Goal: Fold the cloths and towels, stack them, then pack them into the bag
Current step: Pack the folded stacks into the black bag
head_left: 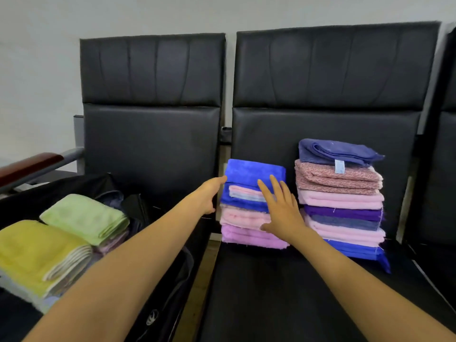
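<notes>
Two stacks of folded cloths stand on the right black seat. The shorter stack [246, 218], blue on top with pink and lilac below, has my left hand [209, 193] against its left side. My right hand [281, 208] lies flat with straight fingers on the stack's front. The taller stack [343, 206] of blue, pink and purple cloths stands to its right, untouched. On the left seat an open black bag [138, 208] holds a folded yellow towel [32, 250] and a folded green towel [84, 218] on top of other cloths.
The black padded seats [271, 292] have tall backrests against a pale wall. A wooden-topped armrest [29, 166] sticks out at the far left. A gap runs between the two seats below my left forearm.
</notes>
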The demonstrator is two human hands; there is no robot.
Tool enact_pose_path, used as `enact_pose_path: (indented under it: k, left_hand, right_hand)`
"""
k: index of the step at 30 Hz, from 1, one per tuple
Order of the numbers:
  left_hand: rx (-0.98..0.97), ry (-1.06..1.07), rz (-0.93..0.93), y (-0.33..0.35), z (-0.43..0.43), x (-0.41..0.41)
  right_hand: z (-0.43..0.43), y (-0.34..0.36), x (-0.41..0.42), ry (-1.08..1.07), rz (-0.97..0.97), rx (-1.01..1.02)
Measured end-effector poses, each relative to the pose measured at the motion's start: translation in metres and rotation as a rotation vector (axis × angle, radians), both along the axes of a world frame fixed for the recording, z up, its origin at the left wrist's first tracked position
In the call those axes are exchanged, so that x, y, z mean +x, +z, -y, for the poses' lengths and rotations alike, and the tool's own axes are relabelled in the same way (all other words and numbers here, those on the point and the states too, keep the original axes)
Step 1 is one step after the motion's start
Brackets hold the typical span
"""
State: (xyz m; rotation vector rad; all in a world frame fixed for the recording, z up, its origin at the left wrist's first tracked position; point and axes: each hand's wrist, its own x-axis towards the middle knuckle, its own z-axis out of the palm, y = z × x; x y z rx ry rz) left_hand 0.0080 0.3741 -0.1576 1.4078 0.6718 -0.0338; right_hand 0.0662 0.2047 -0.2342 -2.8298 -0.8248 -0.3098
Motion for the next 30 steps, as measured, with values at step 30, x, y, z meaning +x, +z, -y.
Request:
enact_pose_path:
  k: [30]
  left_hand:
    - [0.133,-0.17,0.089,-0.035,-0.008,0.074]
  right_hand:
    - [-0.011,-0.031,0.025,0.025,0.12,0.106]
